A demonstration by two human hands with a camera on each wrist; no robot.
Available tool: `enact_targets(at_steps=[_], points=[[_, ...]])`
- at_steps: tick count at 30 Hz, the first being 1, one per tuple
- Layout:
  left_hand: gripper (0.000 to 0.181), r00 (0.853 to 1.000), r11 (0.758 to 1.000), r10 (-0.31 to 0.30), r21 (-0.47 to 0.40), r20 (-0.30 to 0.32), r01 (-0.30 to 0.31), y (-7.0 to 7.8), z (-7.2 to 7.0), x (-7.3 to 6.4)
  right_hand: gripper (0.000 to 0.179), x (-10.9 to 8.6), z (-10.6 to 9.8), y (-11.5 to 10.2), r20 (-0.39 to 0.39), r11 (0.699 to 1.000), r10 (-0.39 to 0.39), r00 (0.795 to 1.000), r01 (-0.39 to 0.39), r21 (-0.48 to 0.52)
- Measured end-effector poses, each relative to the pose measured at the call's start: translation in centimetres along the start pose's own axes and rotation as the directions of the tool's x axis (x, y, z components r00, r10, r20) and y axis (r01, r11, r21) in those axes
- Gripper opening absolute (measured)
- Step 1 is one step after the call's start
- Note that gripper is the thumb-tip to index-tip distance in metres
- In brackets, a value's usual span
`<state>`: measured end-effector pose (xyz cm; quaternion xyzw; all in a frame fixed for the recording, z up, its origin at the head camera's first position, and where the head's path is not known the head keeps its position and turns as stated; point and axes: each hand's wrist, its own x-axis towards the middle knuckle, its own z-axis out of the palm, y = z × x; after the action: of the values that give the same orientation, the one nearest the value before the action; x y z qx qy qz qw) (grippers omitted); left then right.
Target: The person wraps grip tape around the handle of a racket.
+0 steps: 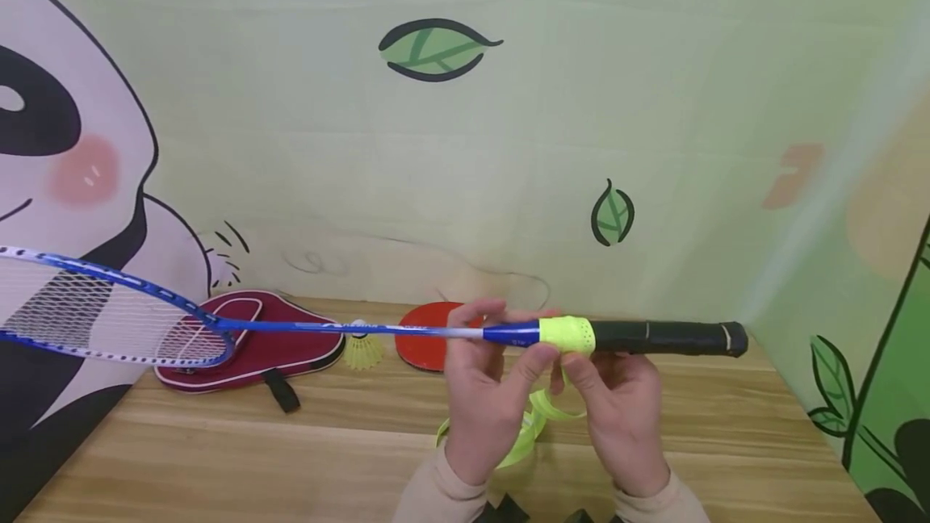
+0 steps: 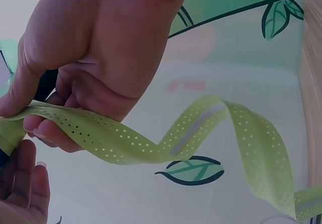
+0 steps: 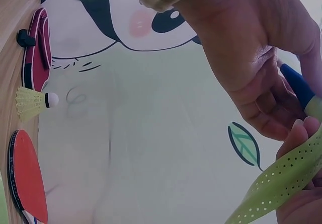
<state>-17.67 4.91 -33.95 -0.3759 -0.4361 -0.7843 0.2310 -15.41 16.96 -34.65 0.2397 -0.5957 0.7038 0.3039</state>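
Observation:
A blue-and-white badminton racket (image 1: 327, 328) lies level across the head view, its strung head to the left and its black handle (image 1: 654, 336) to the right. My left hand (image 1: 483, 402) holds it near the blue cone, thumb against the neon-yellow grip tape (image 1: 568, 335) wound around the handle's upper end. Just under the handle, my right hand (image 1: 625, 418) pinches the tape's loose length between thumb and fingers. That perforated strip (image 2: 261, 153) twists away in loops in the left wrist view. Some fingertips are hidden behind the racket.
On the wooden table (image 1: 291, 458) behind the hands lie a maroon paddle case (image 1: 305, 349), a yellow shuttlecock (image 1: 362, 352) and a red table tennis paddle (image 1: 420, 341). A printed panda-and-leaf backdrop (image 1: 508, 168) rises at the table's back edge.

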Motion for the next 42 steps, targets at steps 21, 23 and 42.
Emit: enact_targets(at_steps=[21,23,42], points=[[0.045,0.994,0.998,0.043,0.051,-0.103,-0.038,0.11,0.08,0.12,0.016,0.06,-0.21,0.91,0.052,0.985,-0.166,0.985,0.162,0.062],[0.046,0.992,0.999,0.022,0.043,-0.124,-0.016,0.12,0.13,0.12,0.019,0.14,-0.18,0.9,0.06,0.983,-0.174,0.983,0.17,0.073],[0.037,0.979,0.998,-0.025,0.047,-0.204,0.035,0.37,0.11,0.25,0.053,0.3,-0.15,0.36,0.113,0.98,-0.121,0.986,0.101,0.169]])
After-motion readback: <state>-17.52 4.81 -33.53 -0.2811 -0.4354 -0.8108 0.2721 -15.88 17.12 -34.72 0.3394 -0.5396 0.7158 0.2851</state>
